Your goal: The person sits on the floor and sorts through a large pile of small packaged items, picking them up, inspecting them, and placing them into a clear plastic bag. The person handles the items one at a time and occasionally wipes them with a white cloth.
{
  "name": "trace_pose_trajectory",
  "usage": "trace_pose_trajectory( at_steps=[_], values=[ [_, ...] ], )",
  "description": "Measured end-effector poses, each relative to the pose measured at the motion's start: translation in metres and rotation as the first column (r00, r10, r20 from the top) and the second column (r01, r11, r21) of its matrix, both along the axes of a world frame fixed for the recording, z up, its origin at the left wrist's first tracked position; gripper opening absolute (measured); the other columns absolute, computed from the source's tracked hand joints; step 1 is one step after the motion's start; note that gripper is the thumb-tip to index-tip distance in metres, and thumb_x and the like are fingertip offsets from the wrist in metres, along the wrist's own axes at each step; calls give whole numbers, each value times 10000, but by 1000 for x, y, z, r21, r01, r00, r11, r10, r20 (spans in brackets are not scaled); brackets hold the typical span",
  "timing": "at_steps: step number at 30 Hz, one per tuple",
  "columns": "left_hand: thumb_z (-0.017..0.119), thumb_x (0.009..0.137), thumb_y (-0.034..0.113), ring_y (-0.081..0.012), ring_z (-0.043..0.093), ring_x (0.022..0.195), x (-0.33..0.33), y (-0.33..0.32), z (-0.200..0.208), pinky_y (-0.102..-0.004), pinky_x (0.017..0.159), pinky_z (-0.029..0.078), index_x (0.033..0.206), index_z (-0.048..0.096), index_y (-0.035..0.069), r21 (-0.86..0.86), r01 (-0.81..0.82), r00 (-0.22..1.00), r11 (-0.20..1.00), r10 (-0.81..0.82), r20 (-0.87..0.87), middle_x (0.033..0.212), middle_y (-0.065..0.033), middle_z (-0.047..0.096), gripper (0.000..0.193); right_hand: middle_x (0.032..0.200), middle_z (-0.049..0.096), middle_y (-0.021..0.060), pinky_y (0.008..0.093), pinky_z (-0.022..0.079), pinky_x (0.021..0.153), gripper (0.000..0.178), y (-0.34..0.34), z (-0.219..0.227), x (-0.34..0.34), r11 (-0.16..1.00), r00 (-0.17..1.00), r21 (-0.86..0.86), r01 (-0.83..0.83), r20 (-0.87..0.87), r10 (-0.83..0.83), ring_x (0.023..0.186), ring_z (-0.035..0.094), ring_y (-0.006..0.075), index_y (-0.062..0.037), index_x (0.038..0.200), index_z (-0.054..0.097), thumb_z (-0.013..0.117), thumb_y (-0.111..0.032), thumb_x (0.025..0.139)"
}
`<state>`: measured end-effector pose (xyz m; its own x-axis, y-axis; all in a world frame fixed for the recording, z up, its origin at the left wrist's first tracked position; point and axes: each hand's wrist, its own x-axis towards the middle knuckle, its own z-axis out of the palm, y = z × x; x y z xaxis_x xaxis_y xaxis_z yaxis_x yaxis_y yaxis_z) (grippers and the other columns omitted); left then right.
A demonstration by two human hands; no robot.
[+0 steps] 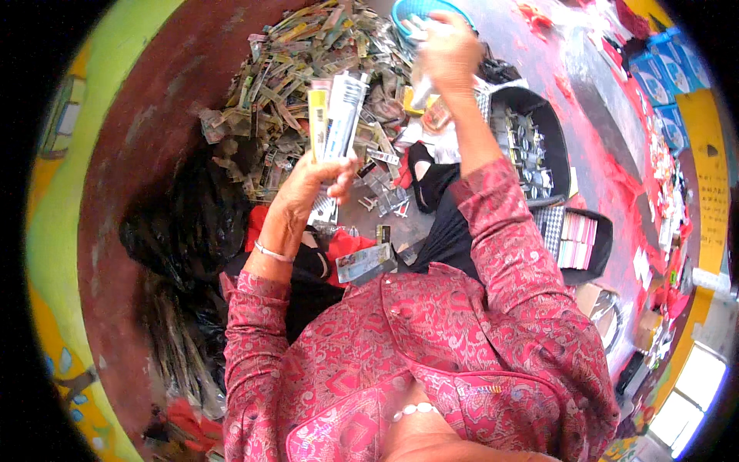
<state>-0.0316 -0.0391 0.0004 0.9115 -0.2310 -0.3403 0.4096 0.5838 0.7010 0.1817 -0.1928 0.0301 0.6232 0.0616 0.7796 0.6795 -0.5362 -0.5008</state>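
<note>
My left hand [319,175] is closed round the lower part of a bundle of long flat packets [344,115], white and blue with a yellow one at the left side. The bundle stands upright above a big heap of similar packets [304,58]. Stretched out to the far side, my right hand [450,52] is over the near rim of a small blue basket [466,9]. Pale pieces show by its fingertips, but motion smears the fingers, so their grip is unclear. Below the bundle, several clear plastic pieces [382,196] lie on the floor.
To the right, a black container [566,138] holds several silvery-white pieces, and a smaller black box [599,254] holds a stack of striped cards [577,240]. Black plastic bags [185,219] bulge on the left. A loose packet [363,263] lies near my lap. Blue boxes [670,69] stand far right.
</note>
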Motion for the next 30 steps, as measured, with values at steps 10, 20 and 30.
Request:
trace_pose_trajectory(
  at_steps=[10, 20, 30],
  values=[
    [577, 771, 119, -236, 529, 1009, 18, 20, -10, -418, 897, 420, 922, 549, 23, -244, -476, 859, 845, 506, 74, 1091, -121, 550, 181, 671, 592, 50, 243, 428, 605, 404, 16, -2, -78, 656, -8, 296, -694, -914, 405, 626, 549, 114, -28, 771, 622, 534, -419, 821],
    [490, 863, 342, -175, 558, 893, 16, -1, -25, -317, 764, 459, 1097, 518, 74, -4, -364, 931, 931, 364, -7, 1039, -51, 553, 357, 776, 614, 127, 288, 458, 661, 514, 37, -27, -102, 485, 180, 43, -874, -897, 404, 702, 585, 173, 31, 946, 588, 698, -373, 647],
    [612, 741, 392, -290, 366, 1203, 22, 18, 7, -391, 1007, 295, 1291, 287, -24, -249, -215, 918, 944, 282, 278, 1279, -188, 391, 763, 695, 586, 9, 194, 431, 572, 224, 34, -14, -118, 434, -577, 795, -424, -606, 548, 613, 545, 68, -30, 802, 603, 683, -166, 642]
  ],
)
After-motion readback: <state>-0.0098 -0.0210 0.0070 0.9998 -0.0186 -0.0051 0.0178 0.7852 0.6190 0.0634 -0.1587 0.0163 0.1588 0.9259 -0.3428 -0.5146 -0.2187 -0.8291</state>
